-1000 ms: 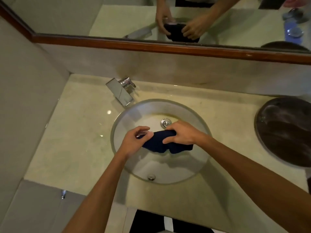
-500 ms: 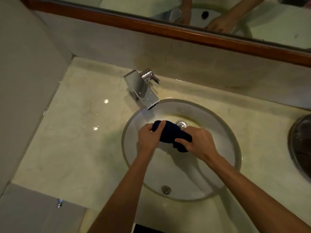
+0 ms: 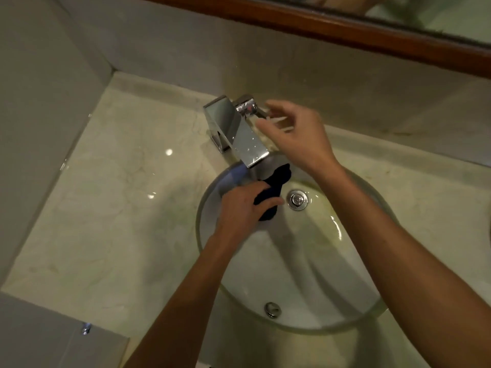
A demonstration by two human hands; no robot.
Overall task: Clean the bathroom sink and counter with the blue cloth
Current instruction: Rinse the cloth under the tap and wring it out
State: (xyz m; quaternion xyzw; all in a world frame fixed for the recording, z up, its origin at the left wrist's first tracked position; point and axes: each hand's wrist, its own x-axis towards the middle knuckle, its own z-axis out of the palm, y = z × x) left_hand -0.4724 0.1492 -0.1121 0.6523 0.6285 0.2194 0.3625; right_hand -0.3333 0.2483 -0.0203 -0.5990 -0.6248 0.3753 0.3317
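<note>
**Wetting the cloth at the tap**

Pale marble counter [image 3: 111, 208] wraps around a round white basin with a clear glass rim [image 3: 305, 261], boxed in by grey walls and a wood-framed mirror [image 3: 345, 25] along the back. From my remote seat I see a squared chrome tap [image 3: 236, 131] leaning over the basin's far edge, a chrome drain plug [image 3: 297, 200] in the bowl and a small overflow fitting [image 3: 272, 309] on the near wall.

My left hand [image 3: 239, 208] grips the bunched dark blue cloth [image 3: 271, 195], fingers curled round it, holding it inside the bowl just under the spout and beside the drain. My right hand [image 3: 295, 136] is loosely spread and holds nothing, its fingers reaching at the tap's chrome lever [image 3: 248, 106]; blur keeps me from saying whether they touch it.

I judge this to be the wetting step, with wiping not yet begun. The next move calls for working the lever gently, keeping the cloth under the outlet, then wringing it before sweeping the bowl and counter.

No brand, label or writing is readable anywhere.
</note>
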